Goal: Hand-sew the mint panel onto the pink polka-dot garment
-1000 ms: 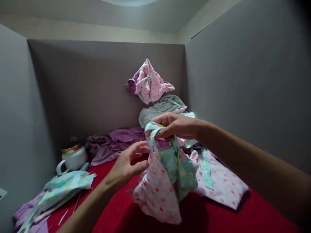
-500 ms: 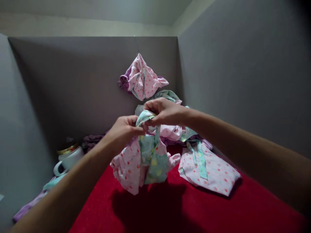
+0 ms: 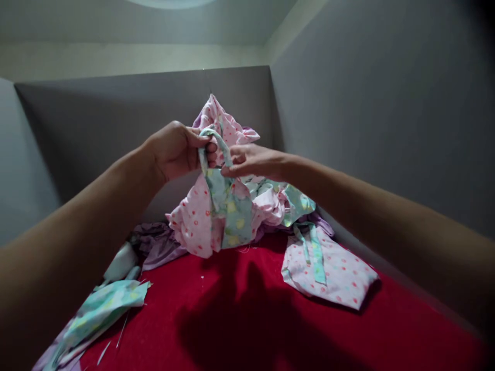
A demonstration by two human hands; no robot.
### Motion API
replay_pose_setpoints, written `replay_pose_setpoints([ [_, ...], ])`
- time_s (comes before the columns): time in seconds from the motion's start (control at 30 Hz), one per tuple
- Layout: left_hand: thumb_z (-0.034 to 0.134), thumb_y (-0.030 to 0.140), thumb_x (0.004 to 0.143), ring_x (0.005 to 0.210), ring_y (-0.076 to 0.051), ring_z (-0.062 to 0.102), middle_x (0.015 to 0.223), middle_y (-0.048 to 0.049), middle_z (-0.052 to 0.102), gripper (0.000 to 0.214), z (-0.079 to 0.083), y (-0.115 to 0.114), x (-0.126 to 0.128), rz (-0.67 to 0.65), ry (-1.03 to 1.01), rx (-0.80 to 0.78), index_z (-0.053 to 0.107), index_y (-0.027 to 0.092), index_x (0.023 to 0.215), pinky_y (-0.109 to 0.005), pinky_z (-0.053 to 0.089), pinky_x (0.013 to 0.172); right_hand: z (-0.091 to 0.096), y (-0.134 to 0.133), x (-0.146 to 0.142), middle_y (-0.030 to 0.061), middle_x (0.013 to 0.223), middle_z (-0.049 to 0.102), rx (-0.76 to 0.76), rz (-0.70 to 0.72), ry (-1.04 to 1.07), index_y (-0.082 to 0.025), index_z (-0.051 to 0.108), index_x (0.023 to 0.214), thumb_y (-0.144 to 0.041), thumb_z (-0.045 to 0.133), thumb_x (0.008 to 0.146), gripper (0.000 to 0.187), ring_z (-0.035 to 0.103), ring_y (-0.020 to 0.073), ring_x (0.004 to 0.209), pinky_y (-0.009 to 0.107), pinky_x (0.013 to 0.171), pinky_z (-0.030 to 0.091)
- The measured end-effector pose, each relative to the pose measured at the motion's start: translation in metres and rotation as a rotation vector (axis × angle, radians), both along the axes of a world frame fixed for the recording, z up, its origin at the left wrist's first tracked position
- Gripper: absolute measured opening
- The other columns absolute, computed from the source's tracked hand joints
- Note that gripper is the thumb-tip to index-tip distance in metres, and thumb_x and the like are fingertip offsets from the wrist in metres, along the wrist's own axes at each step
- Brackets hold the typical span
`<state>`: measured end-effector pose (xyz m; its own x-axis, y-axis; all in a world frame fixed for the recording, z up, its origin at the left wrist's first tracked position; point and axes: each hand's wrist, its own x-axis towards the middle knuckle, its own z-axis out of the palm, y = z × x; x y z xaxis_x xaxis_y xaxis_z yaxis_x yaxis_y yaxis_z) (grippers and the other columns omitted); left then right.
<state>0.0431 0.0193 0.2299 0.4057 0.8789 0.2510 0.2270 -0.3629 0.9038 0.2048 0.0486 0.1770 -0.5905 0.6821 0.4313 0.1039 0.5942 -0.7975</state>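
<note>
My left hand (image 3: pixel 178 152) is closed, pinching the top of a looped pale-green strap between thumb and fingers. From that strap hangs a small patterned cloth piece (image 3: pixel 228 206), pink with red dots at the sides and green with yellow in the middle. It is held up above the red surface. My right hand (image 3: pixel 255 161) is at the strap's right side, thumb and fingers apart, the thumb touching where strap meets cloth. Behind the hands, a similar pink dotted cloth piece (image 3: pixel 232 129) hangs against the grey wall, partly covered.
A flat pink dotted cloth piece (image 3: pixel 340 273) with green ties lies on the red surface (image 3: pixel 174 319) at right. Crumpled pink, green and purple cloths (image 3: pixel 297 206) are heaped behind. At left lie a green patterned cloth (image 3: pixel 104 309), a white mug (image 3: pixel 121 263) and purple fabric (image 3: pixel 162 245).
Both hands have raised the cloth piece and moved it slightly left. My left hand now grips the strap's top; my right hand has loosened from the strap. The view has tilted up.
</note>
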Motion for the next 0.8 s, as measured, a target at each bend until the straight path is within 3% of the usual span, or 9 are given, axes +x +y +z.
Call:
replay_pose_setpoints([
  [0.1, 0.026, 0.005, 0.087, 0.062, -0.005, 0.046, 0.063, 0.0017, 0.052, 0.026, 0.016, 0.002, 0.002, -0.079, -0.012, -0.049, 0.047, 0.011, 0.073, -0.027, 0.040, 0.081, -0.027, 0.005, 0.006, 0.0031, 0.092, 0.066, -0.097, 0.101, -0.103, -0.017, 0.061, 0.089, -0.021, 0.069, 0.066, 0.025, 0.061, 0.0160, 0.086, 0.028, 0.079, 0.049],
  [0.17, 0.029, 0.007, 0.086, 0.060, -0.005, 0.046, 0.062, 0.0022, 0.053, 0.024, 0.026, 0.007, 0.002, -0.065, 0.011, -0.066, 0.048, 0.012, 0.073, -0.023, 0.040, 0.076, -0.044, 0.010, 0.006, 0.0042, 0.097, 0.066, -0.145, 0.106, -0.141, -0.016, 0.060, 0.094, -0.023, 0.069, 0.064, 0.032, 0.060, 0.0171, 0.090, 0.029, 0.081, 0.049],
  [0.23, 0.036, 0.014, 0.086, 0.052, -0.005, 0.043, 0.056, 0.0018, 0.054, 0.019, 0.034, 0.013, 0.000, -0.018, 0.090, -0.103, 0.050, 0.013, 0.072, -0.019, 0.039, 0.061, -0.055, 0.016, 0.006, 0.0042, 0.094, 0.066, -0.145, 0.060, -0.159, -0.014, 0.060, 0.094, -0.023, 0.069, 0.062, 0.035, 0.060, 0.0176, 0.088, 0.029, 0.079, 0.049],
  [0.33, 0.051, 0.019, 0.082, 0.037, -0.004, 0.030, 0.042, -0.0009, 0.050, 0.019, 0.038, 0.017, -0.008, 0.039, 0.318, -0.247, 0.053, 0.010, 0.065, -0.019, 0.025, 0.044, -0.058, 0.020, 0.009, 0.0020, 0.083, 0.065, -0.090, -0.015, -0.188, -0.013, 0.062, 0.085, -0.018, 0.071, 0.055, 0.031, 0.060, 0.0182, 0.081, 0.028, 0.073, 0.048],
  [0.47, 0.051, 0.011, 0.081, 0.037, 0.002, 0.019, 0.037, 0.0043, 0.041, 0.024, 0.021, 0.006, -0.015, -0.003, 0.410, -0.338, 0.048, 0.010, 0.057, -0.017, 0.020, 0.047, -0.053, 0.008, 0.019, 0.0028, 0.093, 0.062, 0.009, -0.102, -0.169, -0.015, 0.061, 0.090, -0.014, 0.076, 0.049, 0.044, 0.056, 0.0188, 0.089, 0.027, 0.075, 0.045],
  [0.57, 0.041, 0.011, 0.083, 0.037, 0.000, 0.026, 0.042, 0.0013, 0.047, 0.025, -0.002, -0.003, -0.008, -0.059, 0.349, -0.330, 0.048, 0.009, 0.059, -0.018, 0.021, 0.048, -0.060, -0.008, 0.023, 0.0052, 0.104, 0.058, 0.001, -0.136, 0.036, -0.018, 0.057, 0.100, -0.028, 0.074, 0.061, 0.045, 0.055, 0.0154, 0.091, 0.026, 0.075, 0.045],
  [0.67, 0.038, 0.010, 0.081, 0.034, -0.003, 0.032, 0.041, -0.0028, 0.049, 0.027, -0.024, -0.004, 0.004, -0.089, 0.326, -0.362, 0.050, 0.008, 0.057, -0.019, 0.020, 0.045, -0.075, -0.021, 0.019, 0.0035, 0.082, 0.061, -0.163, -0.052, 0.130, -0.015, 0.059, 0.084, -0.039, 0.060, 0.076, 0.025, 0.057, 0.0116, 0.074, 0.025, 0.069, 0.045],
  [0.8, 0.043, 0.012, 0.081, 0.033, -0.003, 0.031, 0.039, -0.0007, 0.048, 0.026, -0.043, -0.007, 0.017, -0.064, 0.287, -0.370, 0.050, 0.008, 0.056, -0.019, 0.022, 0.045, -0.090, -0.033, 0.011, 0.0002, 0.062, 0.055, -0.239, -0.050, 0.066, -0.014, 0.057, 0.067, -0.041, 0.053, 0.079, 0.030, 0.052, 0.0105, 0.058, 0.024, 0.056, 0.042],
])
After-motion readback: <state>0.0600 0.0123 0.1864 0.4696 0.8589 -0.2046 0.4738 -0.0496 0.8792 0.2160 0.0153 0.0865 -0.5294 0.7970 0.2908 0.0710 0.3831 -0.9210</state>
